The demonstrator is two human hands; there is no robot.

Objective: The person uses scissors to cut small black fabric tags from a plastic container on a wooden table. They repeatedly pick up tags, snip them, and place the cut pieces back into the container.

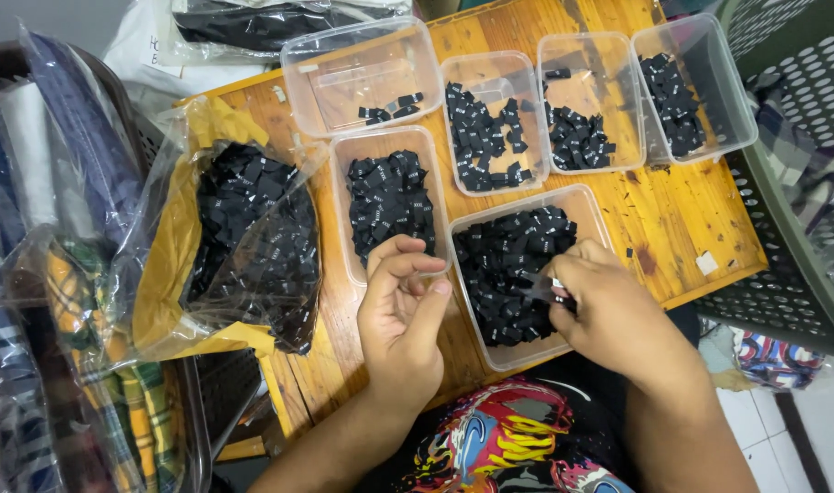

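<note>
Wooden bench [682,219] carried six clear tubs of small black woven labels. Right hand [609,310] pinched a few labels [547,288] in a clenched grip over the nearest tub [526,351]; left hand [401,315] hovered released, fingers curled, holding nothing. Sorting would go best with one label lifted at a time, read, then dropped squarely into its matching tub [390,203]

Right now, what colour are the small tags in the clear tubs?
Black, with tiny white marks, seen in the head view: the tags fill the nearest tub.
</note>
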